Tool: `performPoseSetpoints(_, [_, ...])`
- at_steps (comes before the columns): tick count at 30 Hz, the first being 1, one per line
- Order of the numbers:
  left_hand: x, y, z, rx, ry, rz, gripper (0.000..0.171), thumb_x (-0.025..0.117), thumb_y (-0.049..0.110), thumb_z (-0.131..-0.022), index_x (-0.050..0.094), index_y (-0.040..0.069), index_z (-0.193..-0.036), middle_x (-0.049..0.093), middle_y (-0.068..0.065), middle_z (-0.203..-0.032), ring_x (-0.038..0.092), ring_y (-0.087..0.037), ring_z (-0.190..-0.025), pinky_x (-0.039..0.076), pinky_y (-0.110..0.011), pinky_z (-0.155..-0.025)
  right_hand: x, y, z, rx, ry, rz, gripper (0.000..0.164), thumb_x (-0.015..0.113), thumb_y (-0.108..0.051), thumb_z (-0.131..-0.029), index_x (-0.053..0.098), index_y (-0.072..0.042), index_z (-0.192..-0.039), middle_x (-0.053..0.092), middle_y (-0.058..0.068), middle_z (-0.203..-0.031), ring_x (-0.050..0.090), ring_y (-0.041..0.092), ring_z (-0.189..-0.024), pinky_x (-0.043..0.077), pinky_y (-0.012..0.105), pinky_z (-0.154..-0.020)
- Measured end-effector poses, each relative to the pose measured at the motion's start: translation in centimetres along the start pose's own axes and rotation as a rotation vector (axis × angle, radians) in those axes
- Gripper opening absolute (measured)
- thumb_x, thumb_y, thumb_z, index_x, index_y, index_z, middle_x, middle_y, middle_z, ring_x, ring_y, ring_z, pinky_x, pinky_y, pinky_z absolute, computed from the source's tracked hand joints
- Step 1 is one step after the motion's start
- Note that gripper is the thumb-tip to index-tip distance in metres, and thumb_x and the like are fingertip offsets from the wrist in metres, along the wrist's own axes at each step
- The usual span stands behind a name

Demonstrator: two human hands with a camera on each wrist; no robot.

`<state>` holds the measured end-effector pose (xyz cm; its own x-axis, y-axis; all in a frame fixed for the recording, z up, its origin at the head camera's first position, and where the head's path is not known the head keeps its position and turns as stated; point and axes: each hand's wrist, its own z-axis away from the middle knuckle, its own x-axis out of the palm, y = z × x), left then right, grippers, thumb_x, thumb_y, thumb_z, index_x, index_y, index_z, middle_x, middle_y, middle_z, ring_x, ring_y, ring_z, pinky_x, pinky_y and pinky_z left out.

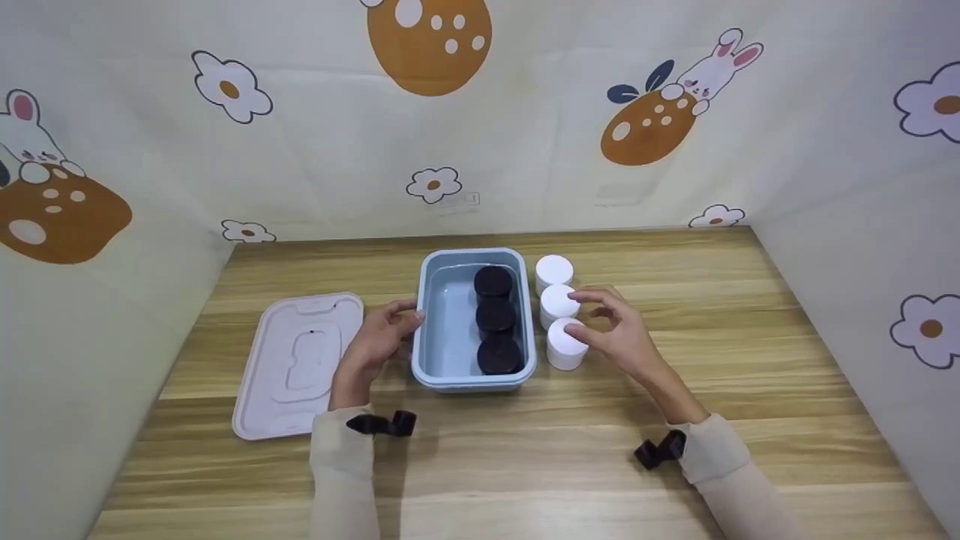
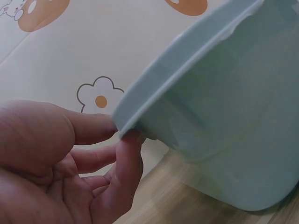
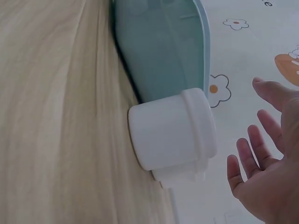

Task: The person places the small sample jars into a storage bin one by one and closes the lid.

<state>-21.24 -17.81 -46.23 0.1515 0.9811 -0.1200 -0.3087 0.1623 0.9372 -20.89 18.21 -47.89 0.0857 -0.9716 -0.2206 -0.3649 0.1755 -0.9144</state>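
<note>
A light blue plastic bin stands mid-table, with three black-topped round containers lined up along its right side. My left hand is at the bin's left side; in the left wrist view, thumb and finger pinch its rim. Just right of the bin, three white lidded jars form a row: a far jar, a middle jar and a near jar. Over the nearer two hovers my right hand, fingers spread and apart from the jars in the right wrist view, holding nothing.
A pale rectangular lid lies flat on the wooden table, left of the bin and close to the left forearm. Patterned cloth walls enclose the table at the back and both sides. Each wrist carries a black camera mount.
</note>
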Motion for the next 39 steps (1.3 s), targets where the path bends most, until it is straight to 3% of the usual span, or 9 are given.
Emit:
performPoseSetpoints(3, [0.0, 0.0, 0.0, 0.0, 0.003, -0.006, 0.046, 0.053, 0.018, -0.104, 0.046, 0.0, -0.146, 0.065, -0.027, -0.124, 0.071, -0.024, -0.097, 0.062, -0.032, -0.071, -0.1, 0.4, 0.4, 0.047, -0.007, 0.022, 0.044, 0.085, 0.002, -0.075, 0.07, -0.003, -0.116, 0.063, 0.011, -0.122, 0.058, 0.023, -0.109, 0.05, 0.026, -0.091])
performPoseSetpoints(15, [-0.5, 0.3, 0.0, 0.017, 0.0, 0.0, 0.046, 0.054, 0.019, -0.104, 0.047, 0.0, -0.145, 0.066, -0.026, -0.124, 0.07, -0.023, -0.096, 0.061, -0.031, -0.07, 0.5, 0.9, 0.3, 0.194, -0.043, 0.059, 0.057, 0.087, -0.003, -0.073, 0.058, 0.0, -0.122, 0.056, 0.015, -0.124, 0.059, 0.021, -0.102, 0.049, 0.022, -0.084])
performPoseSetpoints(18, [-0.5, 0.3, -0.1, 0.02, -0.005, 0.014, 0.047, 0.054, 0.019, -0.104, 0.046, -0.002, -0.145, 0.069, -0.023, -0.118, 0.071, -0.02, -0.09, 0.061, -0.03, -0.068, 0.7, 1.1, 0.4, 0.222, -0.075, 0.075, 0.059, 0.087, -0.005, -0.075, 0.054, 0.0, -0.124, 0.054, 0.017, -0.124, 0.061, 0.023, -0.098, 0.05, 0.023, -0.083])
performPoseSetpoints(26, [-0.3, 0.0, -0.2, 0.013, -0.003, 0.039, 0.046, 0.054, 0.016, -0.104, 0.046, -0.004, -0.144, 0.072, -0.013, -0.102, 0.071, -0.017, -0.081, 0.061, -0.03, -0.065, 1.1, 1.1, 0.9, 0.238, -0.141, 0.084, 0.069, 0.088, -0.005, -0.073, 0.044, 0.003, -0.126, 0.051, 0.019, -0.126, 0.06, 0.025, -0.108, 0.049, 0.02, -0.088])
performPoseSetpoints(35, [-0.1, 0.0, -0.2, -0.004, 0.01, 0.022, 0.045, 0.054, 0.018, -0.104, 0.047, -0.003, -0.144, 0.068, -0.025, -0.12, 0.071, -0.022, -0.093, 0.062, -0.033, -0.072, 1.0, 1.4, 0.9, 0.276, -0.177, 0.089, 0.07, 0.087, -0.001, -0.072, 0.042, 0.004, -0.124, 0.053, 0.021, -0.123, 0.055, 0.026, -0.112, 0.046, 0.02, -0.094])
performPoseSetpoints(39, [-0.1, -0.2, -0.2, 0.004, 0.011, 0.016, 0.044, 0.054, 0.018, -0.104, 0.048, -0.002, -0.143, 0.065, -0.028, -0.124, 0.071, -0.024, -0.096, 0.062, -0.034, -0.075, 0.8, 1.5, 1.0, 0.273, -0.197, 0.117, 0.071, 0.087, -0.001, -0.072, 0.042, 0.006, -0.126, 0.054, 0.022, -0.125, 0.054, 0.029, -0.117, 0.045, 0.027, -0.101])
